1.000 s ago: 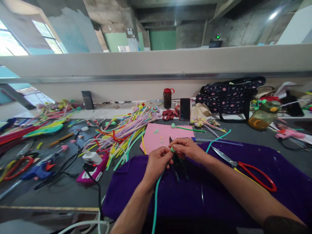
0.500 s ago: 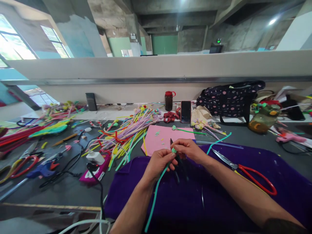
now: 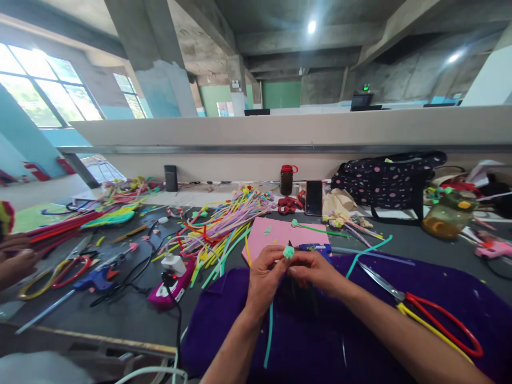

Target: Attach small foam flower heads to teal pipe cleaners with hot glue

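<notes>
Two bare hands meet at the centre of the frame over a small mint bud [image 3: 288,252], raised above a purple cloth [image 3: 224,314]. The left hand [image 3: 266,272] pinches the bud between thumb and finger; the right hand [image 3: 314,268] sits at its other side, fingertips drawn together, though exactly what they grip is hidden. A dark tip [image 3: 290,243] shows just above the bud. A green strip [image 3: 269,336] hangs below the left hand toward lower centre; whether it joins the bud cannot be seen. The bud looks light, soft and fuzzy, unlikely to slip but easily crushed by a hard squeeze; the strip appears bendy yet firm enough to keep a curve. The best hold would seem to be the bud's base, sparing its ruffled top. Scissors [image 3: 401,296] lie at right; a pink sheet [image 3: 260,242] lies beyond the hands.
</notes>
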Tool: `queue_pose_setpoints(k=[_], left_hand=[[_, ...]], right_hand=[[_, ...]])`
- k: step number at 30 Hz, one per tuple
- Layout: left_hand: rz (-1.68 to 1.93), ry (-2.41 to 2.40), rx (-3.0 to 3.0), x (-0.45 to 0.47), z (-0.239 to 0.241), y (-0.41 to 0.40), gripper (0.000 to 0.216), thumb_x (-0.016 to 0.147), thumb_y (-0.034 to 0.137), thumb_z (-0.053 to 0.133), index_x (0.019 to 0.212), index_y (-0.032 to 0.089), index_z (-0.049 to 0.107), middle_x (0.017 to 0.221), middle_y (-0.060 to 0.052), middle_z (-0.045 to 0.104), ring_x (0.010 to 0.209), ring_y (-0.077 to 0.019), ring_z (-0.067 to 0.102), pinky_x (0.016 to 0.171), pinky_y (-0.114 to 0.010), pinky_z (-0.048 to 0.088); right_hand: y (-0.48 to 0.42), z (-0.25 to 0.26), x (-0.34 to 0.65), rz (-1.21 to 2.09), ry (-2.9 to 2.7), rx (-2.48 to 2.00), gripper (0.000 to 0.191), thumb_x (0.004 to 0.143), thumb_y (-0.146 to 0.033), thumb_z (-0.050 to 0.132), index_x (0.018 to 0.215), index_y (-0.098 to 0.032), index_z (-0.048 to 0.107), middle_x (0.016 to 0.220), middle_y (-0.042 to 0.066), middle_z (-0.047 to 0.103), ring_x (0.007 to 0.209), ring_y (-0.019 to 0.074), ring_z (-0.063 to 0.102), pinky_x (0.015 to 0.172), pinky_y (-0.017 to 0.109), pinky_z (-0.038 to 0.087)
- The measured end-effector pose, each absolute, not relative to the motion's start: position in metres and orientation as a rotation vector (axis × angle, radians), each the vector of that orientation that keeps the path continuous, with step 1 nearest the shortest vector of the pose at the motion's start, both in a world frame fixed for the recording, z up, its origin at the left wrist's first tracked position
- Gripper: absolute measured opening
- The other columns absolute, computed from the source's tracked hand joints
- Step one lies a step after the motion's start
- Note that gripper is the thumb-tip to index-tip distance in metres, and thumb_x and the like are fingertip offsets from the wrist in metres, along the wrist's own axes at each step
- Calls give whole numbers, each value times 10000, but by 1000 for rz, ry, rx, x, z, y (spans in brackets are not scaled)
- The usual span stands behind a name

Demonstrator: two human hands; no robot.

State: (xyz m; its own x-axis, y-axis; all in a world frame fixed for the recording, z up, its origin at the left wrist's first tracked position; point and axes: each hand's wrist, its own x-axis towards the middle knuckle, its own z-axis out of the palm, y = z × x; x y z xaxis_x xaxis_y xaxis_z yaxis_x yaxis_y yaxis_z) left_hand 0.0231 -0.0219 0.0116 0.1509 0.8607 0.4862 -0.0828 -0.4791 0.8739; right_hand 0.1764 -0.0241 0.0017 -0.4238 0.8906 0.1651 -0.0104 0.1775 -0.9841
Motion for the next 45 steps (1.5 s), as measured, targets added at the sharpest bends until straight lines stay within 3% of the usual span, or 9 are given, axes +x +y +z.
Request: queue_pose_setpoints(k=[5, 11, 16, 22, 28, 33, 40, 45], left_hand=[[1386, 744, 1539, 25, 13, -24, 105, 705, 232, 610, 749, 176, 687, 853, -64, 606, 844, -183, 552, 759, -288, 418], [1203, 778, 1227, 24, 6, -20, 159, 677, 262, 634, 797, 162, 663, 722, -15, 614, 620, -121, 536, 598, -231, 412], [1195, 778, 1248, 23, 4, -17, 143, 672, 253, 638, 754, 142, 677, 683, -6, 604, 640, -114, 523, 609, -213, 392], [1257, 843, 1429, 23, 9, -23, 145, 688, 264, 623, 767, 154, 676, 715, -12, 638, 662, -130, 548, 623, -224, 402], [1380, 1007, 1882, 25, 9, -30, 117, 707, 248, 610, 784, 196, 680, 683, -4, 650, 595, -109, 545, 576, -212, 397], [1456, 1011, 2039, 24, 9, -30, 104, 713, 234, 598, 777, 200, 673, 648, -7, 636, 576, -110, 544, 555, -216, 398], [1431, 1027, 1938, 26, 13, -32, 90, 684, 237, 613, 724, 224, 693, 642, -27, 643, 589, -143, 552, 571, -237, 397], [1419, 1006, 1828, 26, 13, -32, 90, 668, 233, 618, 703, 237, 701, 642, -31, 643, 603, -158, 543, 590, -251, 393]], right_hand=[[-31, -3, 167, 1446, -1603, -822, 206, 768, -340, 537, 734, -139, 571, 471, -51, 479, 386, 65, 440, 374, 168, 318], [-31, -6, 164, 1393, -1620, -883, 247, 776, -341, 519, 632, -140, 519, 484, -50, 465, 389, 58, 439, 378, 167, 308], [-31, -7, 165, 1328, -1691, -947, 253, 774, -317, 515, 589, -144, 496, 480, -55, 459, 377, 52, 419, 372, 166, 293], [-23, 8, 185, 1298, -1790, -956, 184, 710, -318, 608, 731, -136, 594, 565, -44, 497, 465, 62, 431, 443, 177, 338], [-24, 29, 198, 1120, -1719, -814, 363, 656, -315, 678, 979, -176, 587, 779, 0, 538, 640, 97, 485, 575, 216, 397], [-31, 32, 194, 940, -1842, -833, 316, 690, -321, 651, 975, -193, 604, 796, 5, 523, 627, 92, 467, 540, 205, 372], [-31, 26, 192, 997, -1764, -829, 330, 709, -306, 639, 1016, -205, 575, 811, 10, 542, 668, 107, 489, 589, 224, 402], [-30, 28, 191, 1012, -1763, -859, 251, 705, -348, 629, 890, -179, 611, 770, 14, 538, 668, 117, 491, 586, 228, 406]])
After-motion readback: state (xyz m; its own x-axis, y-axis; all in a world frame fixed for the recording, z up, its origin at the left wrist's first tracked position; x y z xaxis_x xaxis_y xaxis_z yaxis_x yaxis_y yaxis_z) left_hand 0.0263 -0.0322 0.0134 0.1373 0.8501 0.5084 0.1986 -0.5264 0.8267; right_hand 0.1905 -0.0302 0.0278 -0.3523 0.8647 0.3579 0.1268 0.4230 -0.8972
